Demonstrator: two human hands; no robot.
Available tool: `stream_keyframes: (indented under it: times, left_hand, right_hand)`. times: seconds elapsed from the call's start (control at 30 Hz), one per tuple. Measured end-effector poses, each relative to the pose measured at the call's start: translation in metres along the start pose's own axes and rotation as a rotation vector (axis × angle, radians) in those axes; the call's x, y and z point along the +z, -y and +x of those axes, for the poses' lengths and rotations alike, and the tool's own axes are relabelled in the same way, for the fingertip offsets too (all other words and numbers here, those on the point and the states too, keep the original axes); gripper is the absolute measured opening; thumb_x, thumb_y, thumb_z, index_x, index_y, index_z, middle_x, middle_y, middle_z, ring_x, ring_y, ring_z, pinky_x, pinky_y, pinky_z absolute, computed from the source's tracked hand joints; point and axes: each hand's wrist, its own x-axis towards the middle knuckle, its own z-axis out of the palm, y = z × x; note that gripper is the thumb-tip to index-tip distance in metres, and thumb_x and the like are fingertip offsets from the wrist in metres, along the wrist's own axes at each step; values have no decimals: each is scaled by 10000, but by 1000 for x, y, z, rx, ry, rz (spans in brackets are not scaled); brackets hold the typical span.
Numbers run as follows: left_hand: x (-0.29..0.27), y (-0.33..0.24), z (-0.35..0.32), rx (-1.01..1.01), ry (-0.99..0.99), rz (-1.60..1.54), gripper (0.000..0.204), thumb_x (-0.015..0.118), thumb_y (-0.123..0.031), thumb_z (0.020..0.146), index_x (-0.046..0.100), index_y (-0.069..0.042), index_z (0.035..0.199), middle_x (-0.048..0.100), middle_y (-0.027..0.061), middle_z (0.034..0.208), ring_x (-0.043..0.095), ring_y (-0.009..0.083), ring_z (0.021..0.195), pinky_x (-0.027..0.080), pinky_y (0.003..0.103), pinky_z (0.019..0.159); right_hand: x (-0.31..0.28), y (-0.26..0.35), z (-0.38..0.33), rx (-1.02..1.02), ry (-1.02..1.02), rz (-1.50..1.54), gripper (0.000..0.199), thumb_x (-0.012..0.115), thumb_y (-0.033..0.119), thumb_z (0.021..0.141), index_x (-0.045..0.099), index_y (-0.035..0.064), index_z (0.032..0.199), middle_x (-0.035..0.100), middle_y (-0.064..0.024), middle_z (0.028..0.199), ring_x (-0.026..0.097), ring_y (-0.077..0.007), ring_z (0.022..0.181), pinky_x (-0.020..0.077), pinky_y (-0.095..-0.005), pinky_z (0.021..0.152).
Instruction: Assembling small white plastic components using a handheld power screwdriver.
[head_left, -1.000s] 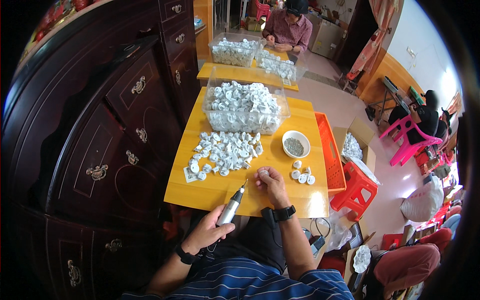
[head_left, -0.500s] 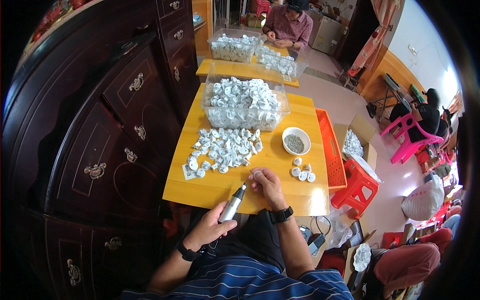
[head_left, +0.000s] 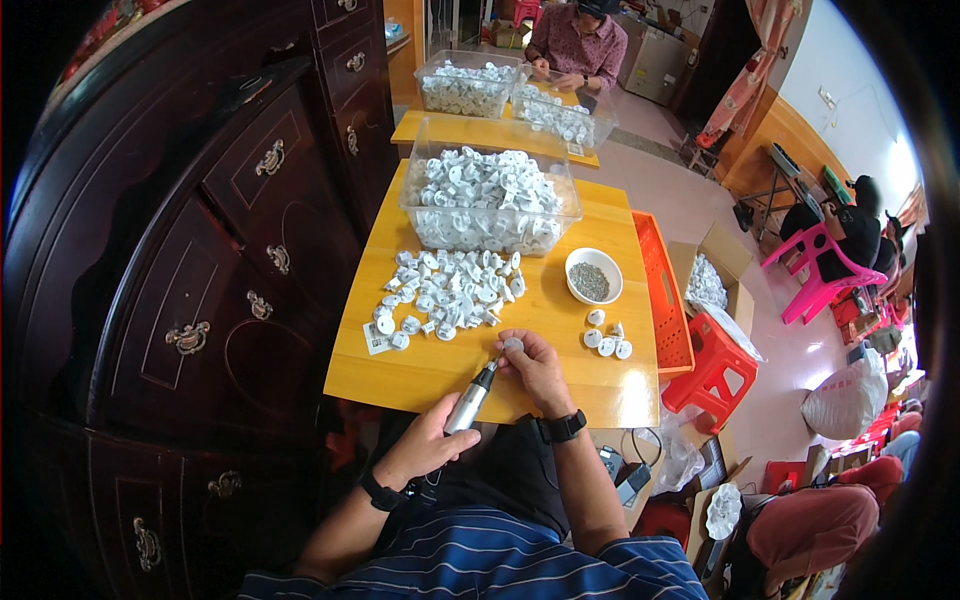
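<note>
"So, what are the two hands doing over there?"

"The left hand (head_left: pixel 430 440) is wrapped around a silver and black cylindrical driver tool (head_left: pixel 470 402), slanted up toward the right."

"And the right hand (head_left: pixel 540 368)?"

"Its fingers are pinched on a small round white plastic piece (head_left: pixel 513 345), just above the near edge of the yellow wooden table (head_left: pixel 450 380). The driver's thin tip points right at the piece."

"Touching it?"

"I can't tell; fingers and tip crowd together there."

"What lies around them?"

"Beyond the hands, a loose heap of similar white plastic parts (head_left: pixel 455 290) spreads over the left half, with a small white printed paper label (head_left: pixel 377 339) at its near left corner. Behind the heap stands a clear rectangular plastic bin (head_left: pixel 490 232), filled with more of them."

"And to the right?"

"A round white bowl (head_left: pixel 616 278) holding tiny grey metal bits (head_left: pixel 590 283). Nearer than the bowl, five white parts (head_left: pixel 607 347) sit in a little cluster, apart from the heap."

"Anything past the edge?"

"An orange plastic crate (head_left: pixel 662 300) beside the table's right side, then a red plastic stool (head_left: pixel 708 378)."
</note>
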Motion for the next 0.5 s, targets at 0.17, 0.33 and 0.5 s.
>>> stream_keyframes:
  times: [0.17,0.33,0.5]
  left_hand:
    - [0,1,2,-6,3,14,576,694,-189,922,443,0,1405,542,-2,871,540,59,630,469,209,567]
    - [0,3,4,1,1,9,589,699,-186,917,434,-9,1413,553,11,857,544,70,621,479,219,558]
    - [1,3,5,-10,-1,12,593,699,-177,915,431,-9,1417,551,9,854,539,68,615,475,220,555]
  right_hand:
    - [1,-3,1,-23,-3,-10,221,576,99,1023,609,4,1220,689,-37,1054,624,-74,807,541,-221,751]
    - [3,-1,0,-25,-12,-23,220,575,88,1019,616,3,1218,691,-37,1061,617,-70,806,541,-221,756]
    - [5,1,-1,-11,-24,-41,217,573,82,1017,623,5,1213,689,-29,1056,609,-66,808,539,-220,757]
